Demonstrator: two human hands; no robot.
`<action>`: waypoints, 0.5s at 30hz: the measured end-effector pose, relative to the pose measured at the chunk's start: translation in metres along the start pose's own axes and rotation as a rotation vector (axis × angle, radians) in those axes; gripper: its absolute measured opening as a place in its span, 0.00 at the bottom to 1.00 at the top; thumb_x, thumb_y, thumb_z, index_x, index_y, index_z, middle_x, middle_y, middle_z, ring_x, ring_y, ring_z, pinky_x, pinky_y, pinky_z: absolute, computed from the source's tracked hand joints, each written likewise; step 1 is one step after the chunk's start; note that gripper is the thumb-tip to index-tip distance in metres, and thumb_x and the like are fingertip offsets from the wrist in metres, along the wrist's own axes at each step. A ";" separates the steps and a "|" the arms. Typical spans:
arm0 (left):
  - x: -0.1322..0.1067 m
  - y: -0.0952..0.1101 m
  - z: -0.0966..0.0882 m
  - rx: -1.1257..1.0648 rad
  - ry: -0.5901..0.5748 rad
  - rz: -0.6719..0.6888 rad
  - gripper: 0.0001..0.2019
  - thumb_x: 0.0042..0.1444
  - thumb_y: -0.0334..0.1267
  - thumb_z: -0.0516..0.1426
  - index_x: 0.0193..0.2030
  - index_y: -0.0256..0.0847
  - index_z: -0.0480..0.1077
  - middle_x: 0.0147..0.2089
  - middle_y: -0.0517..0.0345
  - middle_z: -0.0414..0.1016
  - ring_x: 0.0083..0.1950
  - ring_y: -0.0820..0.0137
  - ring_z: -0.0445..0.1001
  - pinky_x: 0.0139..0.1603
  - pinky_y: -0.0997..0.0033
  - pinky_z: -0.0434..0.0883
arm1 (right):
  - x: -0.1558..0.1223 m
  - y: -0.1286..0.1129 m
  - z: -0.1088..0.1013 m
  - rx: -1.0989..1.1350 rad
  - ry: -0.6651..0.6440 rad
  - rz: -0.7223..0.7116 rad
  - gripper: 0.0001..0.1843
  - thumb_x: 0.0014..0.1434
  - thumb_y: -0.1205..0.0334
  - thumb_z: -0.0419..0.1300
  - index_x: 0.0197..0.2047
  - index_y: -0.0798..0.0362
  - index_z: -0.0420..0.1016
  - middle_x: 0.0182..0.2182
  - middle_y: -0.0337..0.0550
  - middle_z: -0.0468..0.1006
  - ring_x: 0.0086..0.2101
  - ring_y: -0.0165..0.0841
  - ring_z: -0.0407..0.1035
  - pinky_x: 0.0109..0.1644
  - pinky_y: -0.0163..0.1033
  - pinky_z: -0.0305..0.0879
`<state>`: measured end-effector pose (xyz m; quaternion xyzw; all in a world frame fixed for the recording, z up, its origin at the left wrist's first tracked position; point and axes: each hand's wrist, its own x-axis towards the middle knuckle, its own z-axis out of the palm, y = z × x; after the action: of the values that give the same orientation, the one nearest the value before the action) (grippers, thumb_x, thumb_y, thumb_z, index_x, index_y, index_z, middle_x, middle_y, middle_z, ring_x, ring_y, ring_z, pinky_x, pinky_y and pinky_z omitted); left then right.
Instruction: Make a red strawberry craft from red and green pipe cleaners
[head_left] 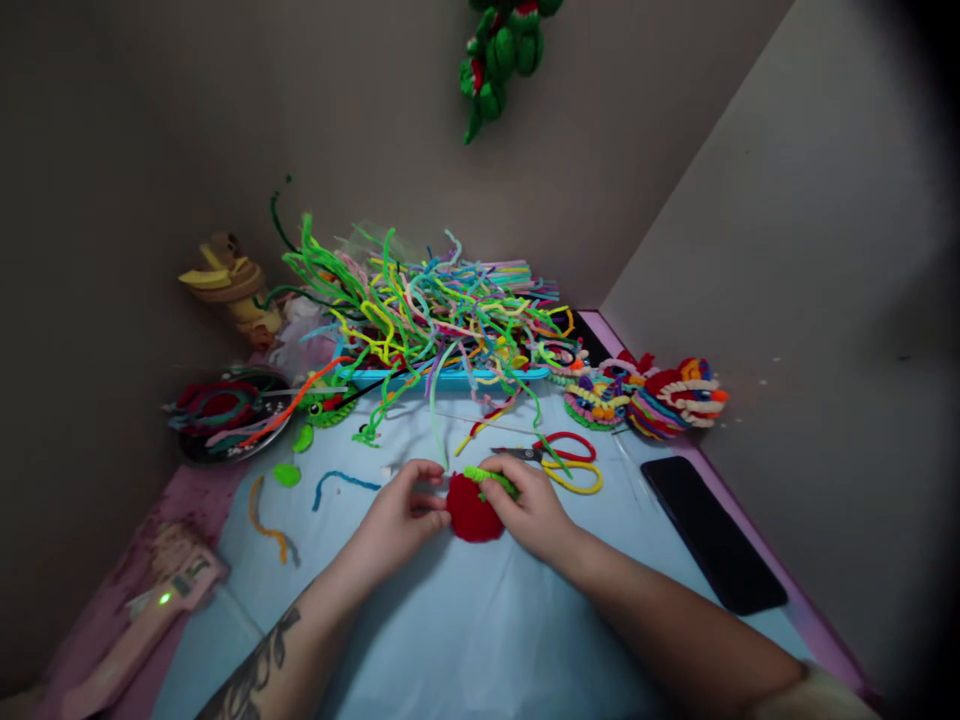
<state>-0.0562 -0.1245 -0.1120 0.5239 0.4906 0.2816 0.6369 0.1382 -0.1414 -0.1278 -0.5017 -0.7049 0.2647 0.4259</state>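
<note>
A red fuzzy round piece is between my two hands, low over the blue cloth. My left hand is at its left edge, thumb and a lower finger closed on the rim while the upper fingers curl loosely. With my right hand I pinch a bright green pipe-cleaner piece against the red piece's upper right. The right fingertips are partly hidden behind the green. Just beyond the right hand lie scissors with one red and one yellow handle loop.
A blue tray heaped with coloured pipe cleaners stands at the back. Pipe-cleaner figures and a black phone lie right. Left are a round dish, a pink glue gun and loose blue and orange pieces.
</note>
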 end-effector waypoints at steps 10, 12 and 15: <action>-0.004 -0.001 0.029 -0.433 -0.023 -0.100 0.33 0.38 0.40 0.69 0.51 0.37 0.62 0.34 0.55 0.76 0.34 0.69 0.76 0.42 0.67 0.70 | 0.002 0.005 0.006 0.015 0.135 0.013 0.06 0.60 0.64 0.53 0.38 0.51 0.71 0.33 0.43 0.76 0.36 0.34 0.70 0.41 0.39 0.66; -0.005 -0.001 0.034 -0.432 -0.030 -0.064 0.35 0.41 0.43 0.67 0.55 0.37 0.59 0.35 0.54 0.77 0.36 0.67 0.76 0.43 0.65 0.70 | 0.003 0.004 0.007 0.024 0.145 -0.001 0.06 0.60 0.64 0.53 0.38 0.51 0.71 0.33 0.43 0.76 0.37 0.34 0.70 0.42 0.39 0.66; -0.007 -0.002 0.038 -0.434 -0.011 -0.017 0.40 0.42 0.43 0.67 0.60 0.39 0.53 0.37 0.53 0.77 0.36 0.67 0.76 0.43 0.65 0.70 | 0.002 0.002 0.007 0.030 0.156 -0.036 0.08 0.60 0.65 0.54 0.42 0.50 0.71 0.36 0.43 0.76 0.39 0.34 0.70 0.44 0.40 0.67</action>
<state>-0.0240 -0.1460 -0.1127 0.3717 0.4194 0.3726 0.7397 0.1329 -0.1389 -0.1320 -0.5017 -0.6742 0.2276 0.4919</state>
